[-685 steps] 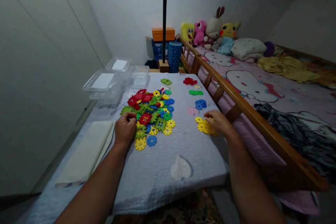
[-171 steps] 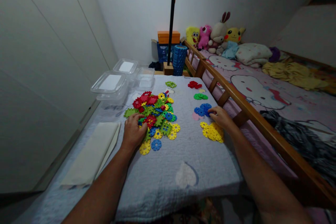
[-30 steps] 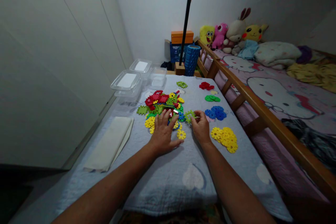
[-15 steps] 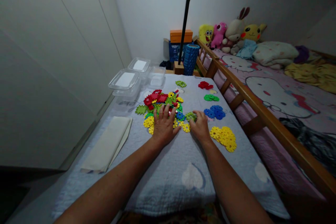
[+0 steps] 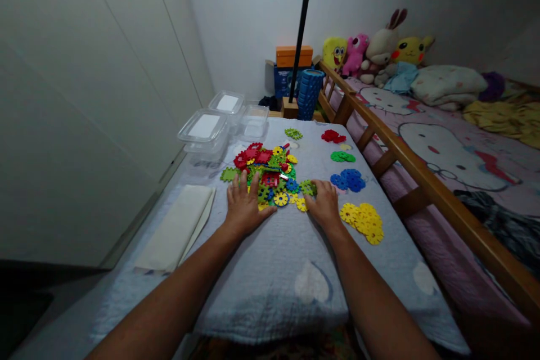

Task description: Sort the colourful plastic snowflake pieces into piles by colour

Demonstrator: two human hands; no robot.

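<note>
A child's bedroom at home: plush toys point(image 5: 375, 48) line a wooden-railed bed point(image 5: 422, 171) with a pink cartoon-cat sheet point(image 5: 442, 140).

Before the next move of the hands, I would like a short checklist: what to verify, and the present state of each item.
1. The left hand lies flat on the near edge of the mixed pile: ok.
2. The right hand touches a green piece: ok.
3. That piece is firmly gripped: cannot tell.
4. The yellow pile, blue pile, green pile and red pile lie apart from each other: ok.
5. The clear containers stand beyond the mixed pile, away from both hands: ok.
</note>
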